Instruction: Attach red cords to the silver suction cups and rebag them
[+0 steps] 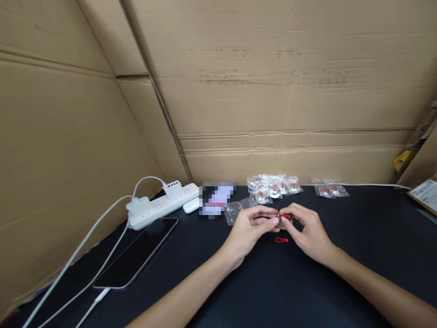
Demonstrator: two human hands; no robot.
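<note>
My left hand [251,228] and my right hand [305,230] meet over the black table [358,255], fingers pinched together on a small round silver piece with a red cord [283,217]. A second short red cord [282,239] lies on the table just below the hands. An empty clear plastic bag [235,210] lies left of my left hand. Behind the hands sits a pile of small clear bags [273,187] with similar red-and-silver pieces, and two more bags [329,189] lie to the right.
A white power strip [160,205] with cables and a dark phone [136,255] lie at left. A small white case [191,206] rests beside the strip. Cardboard walls [273,91] enclose the back and left. A box with a label [425,193] stands at the right edge.
</note>
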